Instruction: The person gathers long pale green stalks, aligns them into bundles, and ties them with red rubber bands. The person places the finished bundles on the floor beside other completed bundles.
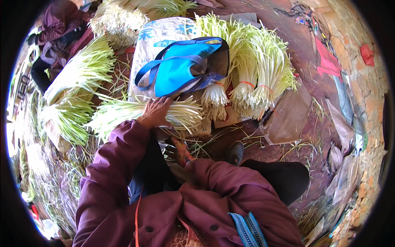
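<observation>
My left hand [156, 112] lies across a loose bundle of pale, leafy stalks [123, 114], possibly blanched garlic chives. Its fingers reach over the far side and its thumb lies along the near side. The white cut ends point right and the yellow-green leaves left. Just below the bundle is my right hand [180, 152], in a patterned covering with dark fingertips. Its fingers are apart, and I see nothing held in it. Beyond the bundle, a blue fabric bag [182, 66] with straps rests on a white printed sack [148, 49].
Several bundles bound with red ties [247, 83] lie at right. More leafy stalks [83, 68] are piled at left, near a seated person [58, 27]. A brown cloth [288, 115] and loose stalks cover parts of the reddish floor. An orange string [138, 213] hangs against my jacket.
</observation>
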Motion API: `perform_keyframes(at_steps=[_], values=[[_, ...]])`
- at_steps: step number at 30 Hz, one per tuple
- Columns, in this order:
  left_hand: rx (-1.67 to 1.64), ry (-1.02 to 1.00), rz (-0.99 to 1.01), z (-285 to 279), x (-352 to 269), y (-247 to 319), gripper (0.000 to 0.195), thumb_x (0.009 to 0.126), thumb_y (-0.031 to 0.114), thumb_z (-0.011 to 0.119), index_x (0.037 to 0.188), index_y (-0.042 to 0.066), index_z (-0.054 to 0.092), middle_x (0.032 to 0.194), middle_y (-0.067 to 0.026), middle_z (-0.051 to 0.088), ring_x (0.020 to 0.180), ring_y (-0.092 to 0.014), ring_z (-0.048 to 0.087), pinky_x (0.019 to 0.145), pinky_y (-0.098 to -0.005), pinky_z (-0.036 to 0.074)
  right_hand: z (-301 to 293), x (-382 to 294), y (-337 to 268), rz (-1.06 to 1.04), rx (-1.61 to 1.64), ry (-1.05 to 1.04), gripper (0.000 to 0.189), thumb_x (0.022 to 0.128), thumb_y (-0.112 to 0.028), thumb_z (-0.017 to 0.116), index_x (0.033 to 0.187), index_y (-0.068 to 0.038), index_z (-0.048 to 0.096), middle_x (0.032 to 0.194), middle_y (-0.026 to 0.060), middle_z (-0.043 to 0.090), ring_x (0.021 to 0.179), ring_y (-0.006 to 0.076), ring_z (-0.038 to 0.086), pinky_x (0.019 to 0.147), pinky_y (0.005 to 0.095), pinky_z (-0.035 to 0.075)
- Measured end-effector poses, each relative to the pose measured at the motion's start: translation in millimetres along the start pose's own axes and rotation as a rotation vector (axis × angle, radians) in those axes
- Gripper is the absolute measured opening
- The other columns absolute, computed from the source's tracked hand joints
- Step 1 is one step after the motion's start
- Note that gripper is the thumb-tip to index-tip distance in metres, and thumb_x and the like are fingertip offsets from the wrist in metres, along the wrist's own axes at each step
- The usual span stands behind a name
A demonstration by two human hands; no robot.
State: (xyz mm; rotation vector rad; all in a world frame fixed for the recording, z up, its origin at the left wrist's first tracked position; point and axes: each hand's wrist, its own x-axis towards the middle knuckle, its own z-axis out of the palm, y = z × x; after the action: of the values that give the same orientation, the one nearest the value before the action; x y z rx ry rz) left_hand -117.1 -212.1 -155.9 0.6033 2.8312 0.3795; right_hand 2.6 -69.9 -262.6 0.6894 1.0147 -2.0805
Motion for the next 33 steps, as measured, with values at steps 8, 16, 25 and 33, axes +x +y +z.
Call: perform_keyframes(at_steps=[8, 16, 25, 33], values=[[-0.016, -0.108, 0.026, -14, 3, -1, 0.105, 0.047, 0.042, 0.085, 0.131, 0.003, 0.036, 0.124, -0.0199, 0.047, 0.115, -0.038, 0.046, 0.095, -0.0458, 0.036, 3, 12, 4, -0.092, 0.104, 0.153, 0.036, 0.091, -0.028, 0.052, 0.116, -0.002, 0.054, 0.105, 0.0123, 0.062, 0.093, 0.0266, 0.061, 0.079, 0.0376, 0.052], [-0.083, -0.166, -0.011, -15, 8, -6, 0.097, 0.045, 0.043, 0.086, 0.122, 0.003, 0.041, 0.113, -0.0216, 0.054, 0.107, -0.04, 0.051, 0.089, -0.046, 0.04, 18, -3, -9, -0.246, 0.0, 0.197, 0.033, 0.09, -0.024, 0.053, 0.114, -0.002, 0.055, 0.101, 0.0113, 0.063, 0.088, 0.0225, 0.063, 0.074, 0.0337, 0.053], [-0.083, -0.111, -0.097, -15, 16, 0, 0.083, 0.064, 0.05, 0.076, 0.124, 0.001, 0.046, 0.117, -0.0216, 0.054, 0.109, -0.037, 0.051, 0.092, -0.045, 0.04, -22, 76, -21, -0.604, -0.269, -0.012, 0.033, 0.087, -0.017, 0.054, 0.115, -0.001, 0.057, 0.103, 0.0055, 0.061, 0.089, 0.0154, 0.058, 0.081, 0.0283, 0.046], [-0.049, 0.186, -0.002, 2, 16, 15, 0.064, 0.076, 0.045, 0.067, 0.117, 0.0, 0.05, 0.111, -0.0213, 0.057, 0.103, -0.037, 0.054, 0.085, -0.0453, 0.042, 1, 56, -67, -0.738, -0.686, 0.201, 0.039, 0.082, -0.015, 0.063, 0.117, -0.001, 0.054, 0.115, 0.0111, 0.058, 0.103, 0.0209, 0.055, 0.089, 0.0345, 0.043]])
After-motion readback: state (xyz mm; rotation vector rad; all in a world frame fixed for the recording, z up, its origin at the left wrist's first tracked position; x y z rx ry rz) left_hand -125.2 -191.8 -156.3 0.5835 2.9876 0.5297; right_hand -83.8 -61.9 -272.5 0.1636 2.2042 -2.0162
